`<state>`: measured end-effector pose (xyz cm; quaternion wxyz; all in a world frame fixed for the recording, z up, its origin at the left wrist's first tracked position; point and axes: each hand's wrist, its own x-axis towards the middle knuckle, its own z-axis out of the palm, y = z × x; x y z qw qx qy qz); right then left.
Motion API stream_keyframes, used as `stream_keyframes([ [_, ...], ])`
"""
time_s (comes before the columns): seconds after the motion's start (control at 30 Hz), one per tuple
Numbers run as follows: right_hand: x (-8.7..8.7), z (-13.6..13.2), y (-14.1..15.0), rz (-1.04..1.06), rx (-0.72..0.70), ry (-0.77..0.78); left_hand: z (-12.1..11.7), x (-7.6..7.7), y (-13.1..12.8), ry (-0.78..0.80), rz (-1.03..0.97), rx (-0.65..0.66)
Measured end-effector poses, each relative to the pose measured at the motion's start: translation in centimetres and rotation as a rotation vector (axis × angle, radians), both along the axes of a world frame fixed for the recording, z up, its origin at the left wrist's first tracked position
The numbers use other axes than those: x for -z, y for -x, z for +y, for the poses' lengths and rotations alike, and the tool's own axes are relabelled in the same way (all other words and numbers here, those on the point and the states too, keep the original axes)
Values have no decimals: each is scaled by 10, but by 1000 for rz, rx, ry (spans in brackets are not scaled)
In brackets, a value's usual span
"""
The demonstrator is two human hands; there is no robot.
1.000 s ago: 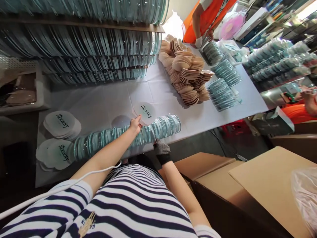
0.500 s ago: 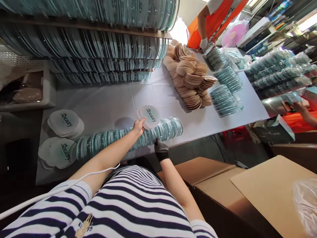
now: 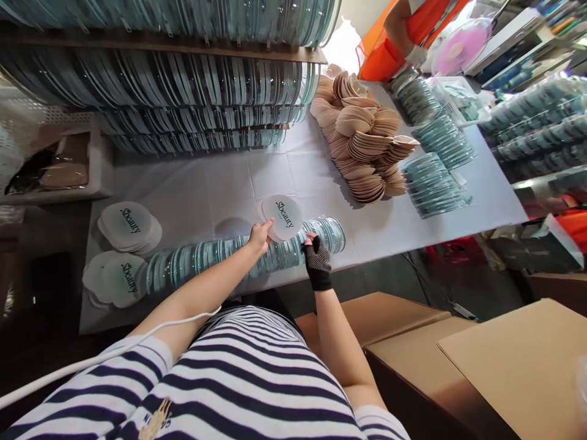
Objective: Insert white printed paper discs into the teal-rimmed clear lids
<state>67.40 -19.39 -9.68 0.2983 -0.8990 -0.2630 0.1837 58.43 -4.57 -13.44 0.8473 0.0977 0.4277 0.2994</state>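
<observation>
My left hand pinches a small stack of round white cards printed "beauty", held above a long row of clear, bluish round packages lying along the table's near edge. My right hand, in a dark fingerless glove, is at the right part of this row, just right of the cards. Its fingers are curled with the thumb and index fingertips close together; whatever lies between them is too small to tell. Two more piles of printed cards, an upper pile and a lower pile, lie at the left end.
Stacked rows of packages rise at the back left beside a white crate. Beige rounded pads are heaped mid-table, with more packages to their right. Cardboard boxes stand low right. A co-worker in orange is at the far side.
My right hand has risen from the row's near side onto its top, fingertips now showing. The left hand still holds the cards. The view has shifted slightly; the co-worker's arm has moved.
</observation>
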Motion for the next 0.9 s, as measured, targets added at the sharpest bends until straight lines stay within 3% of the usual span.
stream_keyframes([
  [0.1,-13,21,-3,-233,-64,-21,-4,-1,10,-26,-42,25],
  [0.2,-15,36,18,-430,-214,-15,-10,0,21,-45,-21,14],
  [0.27,-12,42,36,-441,-262,-13,-12,0,28,-32,-2,6],
  [0.33,-11,45,46,-321,-203,27,-9,-2,33,-4,-6,7],
  [0.4,-13,39,47,-232,-30,48,-2,-4,37,24,-22,-12],
  [0.47,-19,20,44,-265,131,33,9,-5,41,35,-36,-54],
  [0.53,-25,-14,46,-353,153,79,20,-4,44,46,-36,-98],
  [0.67,-26,-84,77,-380,-197,360,29,4,47,83,-8,-116],
  [0.73,-21,-97,95,-334,-331,483,27,8,46,74,-4,-92],
  [0.8,-15,-86,107,-297,-372,577,25,11,44,58,-8,-77],
  [0.9,-6,-40,105,-242,-393,684,24,12,43,47,-24,-67],
])
